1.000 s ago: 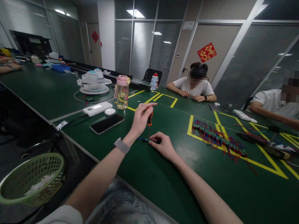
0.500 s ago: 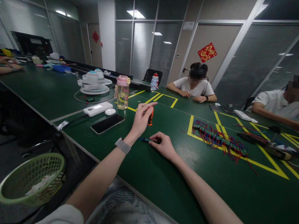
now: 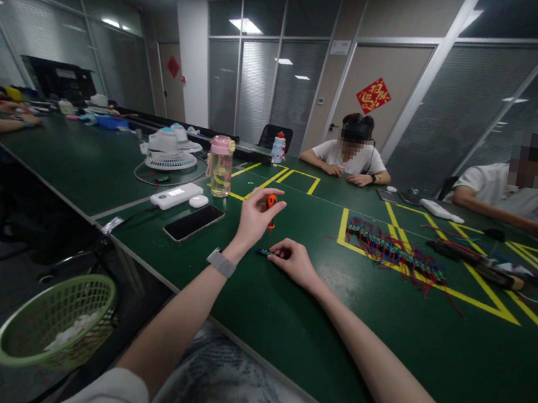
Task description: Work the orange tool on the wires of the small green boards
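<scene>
My left hand (image 3: pixel 255 218), with a grey band on its wrist, is closed around the handle of an orange and black screwdriver (image 3: pixel 272 200). The screwdriver stands upright, its thin shaft pointing down at a small circuit board (image 3: pixel 263 252) on the green table. My right hand (image 3: pixel 296 263) pinches the right end of this board between thumb and fingers, partly hiding it. Whether the screwdriver tip touches the board is too small to tell.
Left of my hands lie a phone (image 3: pixel 194 222), a white power bank (image 3: pixel 177 196) and a pink-lidded bottle (image 3: pixel 221 166). Fans (image 3: pixel 171 152) stand farther left. Wired circuit boards (image 3: pixel 396 251) lie in a row at right. A green basket (image 3: pixel 56 321) is below the table; people sit across.
The fingers of my left hand have shifted around the screwdriver handle, with the thumb now to the right and more orange showing. My right hand and the board stay in place.
</scene>
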### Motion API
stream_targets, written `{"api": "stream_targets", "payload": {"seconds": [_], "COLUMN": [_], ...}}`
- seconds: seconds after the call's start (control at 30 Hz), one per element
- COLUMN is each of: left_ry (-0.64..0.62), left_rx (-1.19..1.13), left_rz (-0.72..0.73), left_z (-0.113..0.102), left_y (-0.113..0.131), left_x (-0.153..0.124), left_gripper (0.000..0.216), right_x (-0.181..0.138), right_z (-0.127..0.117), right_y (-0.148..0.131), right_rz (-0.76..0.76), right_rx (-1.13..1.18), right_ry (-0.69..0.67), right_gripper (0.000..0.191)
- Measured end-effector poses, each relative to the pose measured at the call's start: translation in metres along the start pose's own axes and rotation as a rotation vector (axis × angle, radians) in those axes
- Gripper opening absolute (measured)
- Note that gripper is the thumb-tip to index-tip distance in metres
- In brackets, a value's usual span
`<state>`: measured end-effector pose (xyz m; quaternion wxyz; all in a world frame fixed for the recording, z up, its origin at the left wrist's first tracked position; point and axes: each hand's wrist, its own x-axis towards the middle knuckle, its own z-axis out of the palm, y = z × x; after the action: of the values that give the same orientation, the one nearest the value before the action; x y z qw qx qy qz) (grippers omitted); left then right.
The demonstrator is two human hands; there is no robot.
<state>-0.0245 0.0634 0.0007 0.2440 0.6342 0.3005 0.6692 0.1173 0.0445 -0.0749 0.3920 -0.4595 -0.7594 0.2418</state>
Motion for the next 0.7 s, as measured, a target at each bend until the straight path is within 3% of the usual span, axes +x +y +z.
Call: {"api": "stream_targets", "payload": {"seconds": [0.13,0.27,0.4,0.7], "left_ry": [-0.02,-0.111,-0.098,0.002], "left_rx": [0.09,-0.141,-0.277,0.04], "left_rz": [0.057,-0.038,-0.128,0.032], "left_z": [0.0002,0.0037,0.005,-0.0006], "left_y": [-0.0006,-0.0021,-0.0027,-0.0005], "left_x": [-0.0004,-0.0004,-0.0004,-0.0005], "left_gripper": [0.025,0.033,0.033,0.021], "right_x": [0.0002,-0.0001,-0.0004,-0.0015], "right_z": [0.0001,0.0003,-0.0001,-0.0008], "right_y": [0.0013,0.0024,0.001,-0.0018], "right_rz": [0.0,-0.018,-0.032,-0.061], "right_rx": [0.017,0.031,0.005,-0.048], "right_ry": [-0.004,-0.002,0.003,0.018], "right_gripper": [0.013,0.013,0.012,0.011]}}
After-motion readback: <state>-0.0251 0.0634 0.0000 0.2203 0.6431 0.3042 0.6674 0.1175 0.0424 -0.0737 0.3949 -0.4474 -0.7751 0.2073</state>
